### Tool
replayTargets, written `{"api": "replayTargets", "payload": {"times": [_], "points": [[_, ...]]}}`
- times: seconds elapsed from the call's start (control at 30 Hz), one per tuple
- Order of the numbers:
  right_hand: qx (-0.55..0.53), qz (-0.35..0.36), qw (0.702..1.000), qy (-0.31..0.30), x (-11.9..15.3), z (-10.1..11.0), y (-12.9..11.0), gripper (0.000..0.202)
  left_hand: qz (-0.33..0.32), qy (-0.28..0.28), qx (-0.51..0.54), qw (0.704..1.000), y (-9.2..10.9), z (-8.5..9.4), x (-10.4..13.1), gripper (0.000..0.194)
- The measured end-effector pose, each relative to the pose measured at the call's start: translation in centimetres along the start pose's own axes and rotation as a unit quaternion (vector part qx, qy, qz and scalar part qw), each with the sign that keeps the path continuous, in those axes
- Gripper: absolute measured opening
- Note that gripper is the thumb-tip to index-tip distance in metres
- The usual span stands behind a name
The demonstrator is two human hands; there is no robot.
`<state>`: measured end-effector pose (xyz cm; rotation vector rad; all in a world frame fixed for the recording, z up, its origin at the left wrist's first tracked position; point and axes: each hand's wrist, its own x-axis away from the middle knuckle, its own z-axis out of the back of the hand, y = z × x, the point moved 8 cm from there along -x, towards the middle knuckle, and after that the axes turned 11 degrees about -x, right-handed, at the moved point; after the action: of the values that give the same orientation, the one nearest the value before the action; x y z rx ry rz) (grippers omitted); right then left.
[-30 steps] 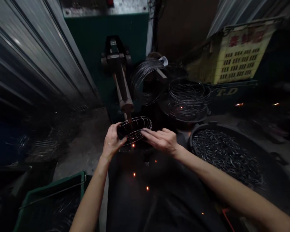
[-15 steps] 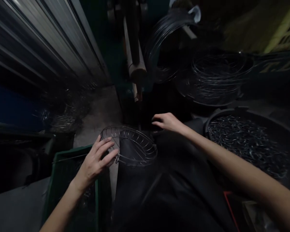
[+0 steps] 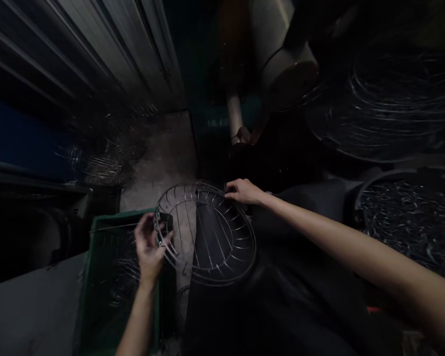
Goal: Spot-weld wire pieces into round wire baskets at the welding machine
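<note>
Shifted since half a second ago: wire basket (image 3: 204, 238), turned to show more of its bottom, and right hand (image 3: 243, 191), brought from just beside the basket onto its far rim. Pinching that rim between thumb and fingertips with the right hand. Curving the left hand (image 3: 148, 242) round the left rim, with fingers partly spread; too blurred to tell how firmly. Held in front of the body, with its left rim seen against the far right corner of the green crate (image 3: 113, 216) and its right side over the black cloth (image 3: 282, 306) on the lap; cannot tell whether touching that cloth. Likely light, being mostly gaps, and probably stiff round the rim but springier in the thin bars. Perhaps slippery in bare fingers; hardly fragile, though maybe bendable at one bar. Best taken at opposite sides of the rim, not by lone bars. Round and shallow, with short ribs sloping from the rim to a smaller ring and straight wires across the bottom. Dull grey with pale glints, see-through to the floor (image 3: 163, 158) and cloth
</note>
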<state>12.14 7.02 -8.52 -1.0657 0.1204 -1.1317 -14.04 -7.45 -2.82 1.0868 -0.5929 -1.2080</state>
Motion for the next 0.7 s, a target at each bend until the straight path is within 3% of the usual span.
{"api": "replayTargets", "payload": {"times": [0.07,0.17,0.23,0.33,0.4,0.53,0.6,0.7], "points": [[-0.016,-0.009,1.000,0.000,0.2,0.2,0.0,0.008,0.161,-0.038,0.147,0.975,-3.2,-3.5,2.3,0.055],[-0.036,-0.016,0.999,0.007,0.4,0.3,0.1,0.007,0.286,-0.101,0.355,0.884,-3.4,-8.6,4.1,0.061],[-0.043,-0.020,0.999,0.011,0.4,0.3,0.3,0.006,0.318,-0.104,0.429,0.839,-2.5,-10.1,3.8,0.061],[-0.053,-0.019,0.998,0.020,0.6,0.1,0.6,0.007,0.354,-0.104,0.464,0.805,-2.0,-10.8,3.1,0.054],[-0.052,-0.013,0.998,0.034,0.9,0.1,0.7,0.009,0.376,-0.124,0.453,0.799,-1.9,-11.1,3.3,0.051],[-0.044,0.007,0.997,0.066,2.3,1.2,-0.1,0.009,0.390,-0.203,0.378,0.815,-0.9,-11.6,4.2,0.054],[-0.042,0.024,0.996,0.081,3.5,2.7,-1.2,0.011,0.361,-0.254,0.342,0.830,0.9,-11.7,3.9,0.058],[-0.055,0.049,0.989,0.131,5.7,6.6,-3.5,0.015,0.293,-0.285,0.310,0.858,4.9,-11.4,1.5,0.058]]}}
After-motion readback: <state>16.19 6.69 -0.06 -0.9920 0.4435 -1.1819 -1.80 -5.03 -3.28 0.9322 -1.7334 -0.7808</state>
